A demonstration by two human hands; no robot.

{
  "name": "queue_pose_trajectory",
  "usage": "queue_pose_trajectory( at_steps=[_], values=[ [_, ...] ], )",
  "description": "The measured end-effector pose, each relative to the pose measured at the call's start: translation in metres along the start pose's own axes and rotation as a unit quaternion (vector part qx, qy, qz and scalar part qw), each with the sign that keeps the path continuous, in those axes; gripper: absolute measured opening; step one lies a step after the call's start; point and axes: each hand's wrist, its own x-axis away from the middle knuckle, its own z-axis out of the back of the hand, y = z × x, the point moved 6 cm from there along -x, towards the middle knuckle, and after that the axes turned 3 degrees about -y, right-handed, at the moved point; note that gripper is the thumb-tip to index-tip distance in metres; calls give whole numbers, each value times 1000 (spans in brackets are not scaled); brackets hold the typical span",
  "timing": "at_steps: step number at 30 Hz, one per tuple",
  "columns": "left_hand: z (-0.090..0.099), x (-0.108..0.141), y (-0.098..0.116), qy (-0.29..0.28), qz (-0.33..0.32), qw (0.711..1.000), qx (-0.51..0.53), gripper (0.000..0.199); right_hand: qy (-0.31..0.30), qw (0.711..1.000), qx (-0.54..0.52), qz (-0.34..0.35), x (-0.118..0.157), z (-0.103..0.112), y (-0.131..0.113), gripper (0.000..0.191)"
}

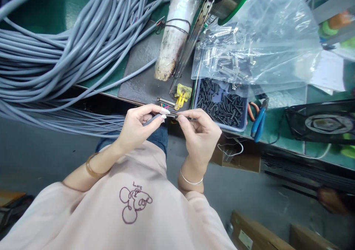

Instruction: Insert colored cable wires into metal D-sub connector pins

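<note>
My left hand [141,122] pinches the end of a grey cable [151,121], with white wraps on two fingertips. Close to its right, my right hand [198,128] has thumb and forefinger pressed together at a small dark piece [173,114], too small to make out well. Just beyond the fingertips, a metal multi-pin connector [165,102] with coloured wires lies at the edge of the dark mat [138,78]. A yellow clip-like piece [181,95] sits beside the connector.
Bundled grey cables [69,57] fill the left. Ahead are a whitish wrapped cylinder [173,35] and a solder spool [234,0]. On the right are a tray [245,111] of black tubes, a clear bag [266,39] of connectors, blue-handled pliers [259,122] and a black fan [321,120].
</note>
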Motion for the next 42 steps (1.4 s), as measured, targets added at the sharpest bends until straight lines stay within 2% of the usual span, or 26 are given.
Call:
queue_pose_trajectory(
  at_steps=[14,25,30,34,37,40,42],
  values=[
    [3,3,3,3,-19,997,-69,17,16,999,31,20,3,-8,-4,15],
    [4,4,2,4,-10,997,-73,15,4,1000,7,10,5,-11,-1,15],
    [3,5,0,-6,-9,998,-60,12,12,999,46,22,3,-12,-4,15],
    [0,4,2,-44,-4,999,-19,10,-14,997,61,39,0,-18,-7,18],
    [0,4,3,-64,1,997,40,18,-38,995,59,66,-1,-22,-10,19],
    [3,4,6,-68,-20,995,64,28,-75,990,65,97,1,-25,-12,15],
    [3,6,7,-81,-43,994,51,28,-72,989,72,108,2,-22,-11,12]
  ],
)
